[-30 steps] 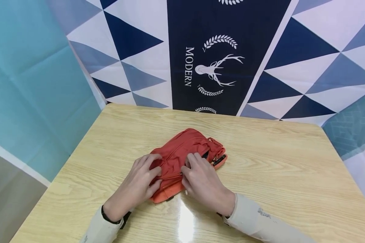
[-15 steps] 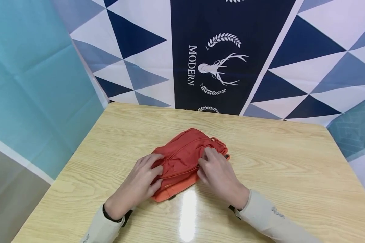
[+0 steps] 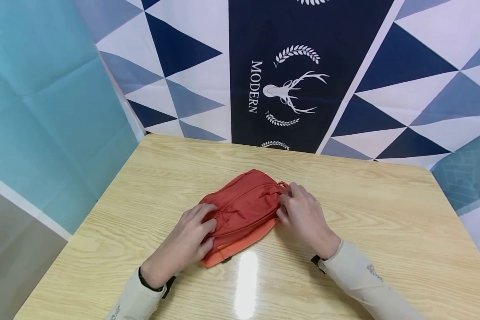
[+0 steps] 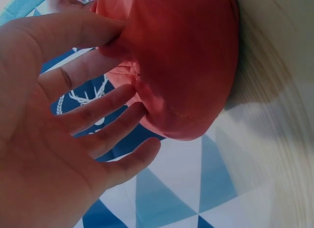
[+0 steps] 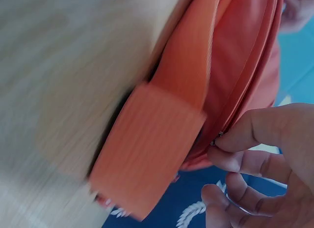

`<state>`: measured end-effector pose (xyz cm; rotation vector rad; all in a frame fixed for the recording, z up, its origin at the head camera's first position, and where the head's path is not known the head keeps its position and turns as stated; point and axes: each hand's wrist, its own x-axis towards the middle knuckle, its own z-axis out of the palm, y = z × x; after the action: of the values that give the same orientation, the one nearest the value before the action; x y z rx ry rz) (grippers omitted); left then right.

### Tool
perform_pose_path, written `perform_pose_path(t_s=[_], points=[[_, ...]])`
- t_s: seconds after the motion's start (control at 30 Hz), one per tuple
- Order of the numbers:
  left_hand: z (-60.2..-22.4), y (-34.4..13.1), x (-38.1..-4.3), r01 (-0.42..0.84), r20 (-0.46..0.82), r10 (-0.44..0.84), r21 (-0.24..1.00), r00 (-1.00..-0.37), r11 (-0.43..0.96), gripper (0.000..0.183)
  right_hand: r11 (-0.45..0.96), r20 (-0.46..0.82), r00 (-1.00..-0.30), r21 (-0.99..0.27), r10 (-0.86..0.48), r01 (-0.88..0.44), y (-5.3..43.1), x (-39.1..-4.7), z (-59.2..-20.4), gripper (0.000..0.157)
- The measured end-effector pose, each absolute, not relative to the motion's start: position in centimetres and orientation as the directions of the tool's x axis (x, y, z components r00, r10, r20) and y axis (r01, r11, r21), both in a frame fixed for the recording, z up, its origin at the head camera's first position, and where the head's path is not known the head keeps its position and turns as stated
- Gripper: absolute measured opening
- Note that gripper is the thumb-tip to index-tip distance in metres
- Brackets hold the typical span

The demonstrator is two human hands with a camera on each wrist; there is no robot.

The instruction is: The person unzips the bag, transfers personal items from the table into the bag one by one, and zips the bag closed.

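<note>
A red fabric bag (image 3: pixel 242 204) with an orange strap (image 5: pixel 152 149) lies on the wooden table. At its left end, my left hand (image 3: pixel 192 233) pinches a fold of the red cloth between thumb and index finger, the other fingers spread against the bag. In the right wrist view, the thumb and index finger of my right hand (image 5: pixel 265 164) pinch a small zipper pull (image 5: pixel 217 138) at the bag's right end. The zipper line (image 5: pixel 250 75) behind the pull looks closed. The right hand covers the bag's right tip in the head view.
The light wooden table (image 3: pixel 384 231) extends around the bag on all sides. A patterned cloth (image 3: pixel 280 89) with a deer print hangs behind its far edge. To the left hangs a turquoise cloth (image 3: pixel 56 98).
My right hand has slid along the zipper to the right and slightly away, and the dark opening near that end no longer shows. The left hand stays at the left end.
</note>
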<state>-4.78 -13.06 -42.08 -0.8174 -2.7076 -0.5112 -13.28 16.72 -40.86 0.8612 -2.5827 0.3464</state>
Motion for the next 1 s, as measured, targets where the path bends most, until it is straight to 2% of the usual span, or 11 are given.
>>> perform_pose_path(t_s=[0.27,0.47,0.6,0.7,0.83,0.9,1.0], points=[[-41.7,-12.9,-4.9,0.567,0.314,0.486,0.268,-0.816,0.779,0.014,0.834,0.334,-0.834,-0.195,-0.438,-0.516,18.4,-16.1,-41.4,0.013],[-42.5,-12.8,-4.8,0.559,0.305,0.482,0.262,-0.822,0.787,0.015,0.844,0.235,-0.856,-0.184,-0.460,-0.504,18.7,-15.5,-41.1,0.017],[-43.1,-12.7,-4.9,0.564,0.309,0.487,0.250,-0.817,0.787,0.020,0.827,0.268,-0.821,-0.121,-0.505,-0.548,18.8,-13.6,-39.9,0.014],[-43.3,-12.5,-4.9,0.568,0.313,0.491,0.246,-0.813,0.785,0.020,0.767,0.318,-0.740,-0.060,-0.592,-0.639,18.7,-11.8,-39.6,0.007],[-43.2,-12.5,-4.9,0.557,0.305,0.483,0.239,-0.821,0.796,0.023,0.679,0.329,-0.640,0.004,-0.694,-0.734,18.1,-10.7,-40.1,0.020],[-43.1,-12.4,-4.8,0.552,0.288,0.484,0.241,-0.826,0.798,0.025,0.677,0.335,-0.634,0.016,-0.697,-0.736,17.8,-10.9,-40.5,0.023],[-42.9,-12.2,-4.4,0.545,0.234,0.495,0.262,-0.836,0.796,0.031,0.692,0.319,-0.663,-0.030,-0.677,-0.721,17.6,-11.9,-41.0,0.028]])
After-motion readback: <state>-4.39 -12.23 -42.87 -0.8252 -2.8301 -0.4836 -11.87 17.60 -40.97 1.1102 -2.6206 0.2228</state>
